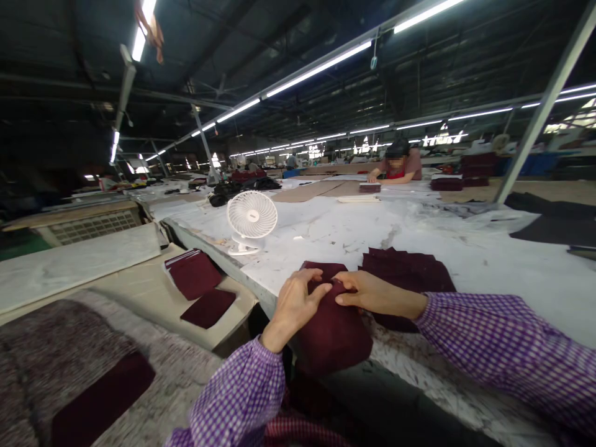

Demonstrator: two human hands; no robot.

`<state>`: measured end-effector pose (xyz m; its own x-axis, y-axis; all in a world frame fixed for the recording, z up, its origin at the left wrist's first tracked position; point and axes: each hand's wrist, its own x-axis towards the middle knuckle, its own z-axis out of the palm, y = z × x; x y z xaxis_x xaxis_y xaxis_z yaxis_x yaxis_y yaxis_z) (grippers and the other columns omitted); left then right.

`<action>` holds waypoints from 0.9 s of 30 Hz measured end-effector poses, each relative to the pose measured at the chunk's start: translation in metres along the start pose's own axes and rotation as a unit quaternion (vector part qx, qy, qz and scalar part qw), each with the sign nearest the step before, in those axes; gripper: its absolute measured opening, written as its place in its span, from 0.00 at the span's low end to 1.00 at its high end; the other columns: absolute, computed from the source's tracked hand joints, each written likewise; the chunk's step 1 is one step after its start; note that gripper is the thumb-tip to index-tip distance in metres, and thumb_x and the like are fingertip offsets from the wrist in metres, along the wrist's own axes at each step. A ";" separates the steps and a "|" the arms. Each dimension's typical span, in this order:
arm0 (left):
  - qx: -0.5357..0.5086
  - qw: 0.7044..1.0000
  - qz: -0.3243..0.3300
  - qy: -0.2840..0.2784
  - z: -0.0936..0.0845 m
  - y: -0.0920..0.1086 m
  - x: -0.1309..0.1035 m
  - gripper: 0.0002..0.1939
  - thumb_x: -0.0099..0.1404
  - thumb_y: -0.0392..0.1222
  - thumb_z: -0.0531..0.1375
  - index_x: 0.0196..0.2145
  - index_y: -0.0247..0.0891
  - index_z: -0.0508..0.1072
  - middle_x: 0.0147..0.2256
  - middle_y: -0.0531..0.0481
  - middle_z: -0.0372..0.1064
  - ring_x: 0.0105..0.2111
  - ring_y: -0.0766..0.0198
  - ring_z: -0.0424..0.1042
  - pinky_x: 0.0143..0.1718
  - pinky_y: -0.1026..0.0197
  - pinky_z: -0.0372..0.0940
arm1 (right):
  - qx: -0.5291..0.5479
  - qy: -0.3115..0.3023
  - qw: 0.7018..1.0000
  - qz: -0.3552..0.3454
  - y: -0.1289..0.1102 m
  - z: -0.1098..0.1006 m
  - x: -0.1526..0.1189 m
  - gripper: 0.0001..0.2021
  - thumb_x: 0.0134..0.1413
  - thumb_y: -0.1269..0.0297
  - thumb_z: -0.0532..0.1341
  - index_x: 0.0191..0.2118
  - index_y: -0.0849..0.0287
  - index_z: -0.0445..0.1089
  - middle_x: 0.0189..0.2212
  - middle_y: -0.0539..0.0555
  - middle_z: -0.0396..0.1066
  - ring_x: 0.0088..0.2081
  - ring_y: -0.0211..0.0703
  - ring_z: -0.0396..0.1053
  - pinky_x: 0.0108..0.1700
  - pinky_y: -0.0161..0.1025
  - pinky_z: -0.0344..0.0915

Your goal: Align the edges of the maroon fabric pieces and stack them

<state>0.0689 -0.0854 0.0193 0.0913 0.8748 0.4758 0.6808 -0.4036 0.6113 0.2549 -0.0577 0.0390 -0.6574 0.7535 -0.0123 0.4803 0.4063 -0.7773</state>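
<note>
I find the left hand [297, 299] and right hand [372, 292] touching maroon cloth [333, 341], presumably steadying its overhang; whether either grasps, I cannot tell. The fanned pile [405, 267] lies at two o'clock, likely for reach.

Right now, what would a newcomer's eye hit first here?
The round white fan, on the white table beyond the left hand. Then the purple-and-white checked fabric sleeves, lower centre and right; the left hand and right hand touch dark maroon cloth at the table's near edge.
</note>
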 end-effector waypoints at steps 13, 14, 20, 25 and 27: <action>0.079 0.995 0.041 -0.042 0.045 -0.014 0.019 0.07 0.58 0.31 0.60 0.32 0.38 0.76 0.32 0.50 0.71 0.36 0.63 0.70 0.41 0.62 0.64 | -0.275 0.131 0.952 -0.030 0.022 -0.028 0.008 0.08 0.51 0.69 0.57 0.30 0.59 0.74 0.28 0.51 0.75 0.30 0.40 0.70 0.33 0.33 0.59; 0.081 0.995 0.052 -0.040 0.046 -0.014 0.018 0.07 0.58 0.31 0.59 0.34 0.38 0.76 0.32 0.50 0.70 0.36 0.63 0.70 0.41 0.61 0.64 | -0.284 0.128 0.950 -0.030 0.023 -0.028 0.009 0.08 0.50 0.68 0.57 0.29 0.59 0.74 0.27 0.51 0.75 0.30 0.40 0.69 0.33 0.33 0.59; 0.097 0.993 0.070 -0.026 0.046 -0.015 0.013 0.08 0.60 0.31 0.57 0.36 0.36 0.75 0.32 0.49 0.69 0.35 0.63 0.69 0.38 0.61 0.64 | -0.279 0.115 0.953 -0.032 0.034 -0.021 0.011 0.07 0.49 0.63 0.60 0.30 0.57 0.75 0.29 0.49 0.75 0.30 0.39 0.69 0.32 0.33 0.57; 0.097 0.989 0.108 -0.032 0.045 -0.013 0.011 0.10 0.62 0.32 0.55 0.34 0.38 0.76 0.32 0.50 0.68 0.34 0.64 0.67 0.37 0.63 0.64 | -0.287 0.119 0.950 -0.026 0.035 -0.019 0.009 0.05 0.48 0.63 0.61 0.29 0.56 0.74 0.29 0.49 0.74 0.29 0.38 0.67 0.31 0.32 0.56; 0.102 0.986 0.126 -0.037 0.045 -0.013 0.010 0.11 0.63 0.32 0.54 0.34 0.38 0.77 0.31 0.50 0.68 0.34 0.64 0.66 0.36 0.63 0.63 | -0.284 0.116 0.951 -0.024 0.035 -0.019 0.009 0.05 0.48 0.63 0.61 0.29 0.56 0.74 0.28 0.49 0.74 0.30 0.38 0.67 0.31 0.32 0.56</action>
<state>0.0937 -0.0597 -0.0119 0.3235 0.7742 0.5441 0.7613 -0.5544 0.3362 0.2769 -0.0270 0.0242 -0.5723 0.7939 0.2056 0.7328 0.6076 -0.3064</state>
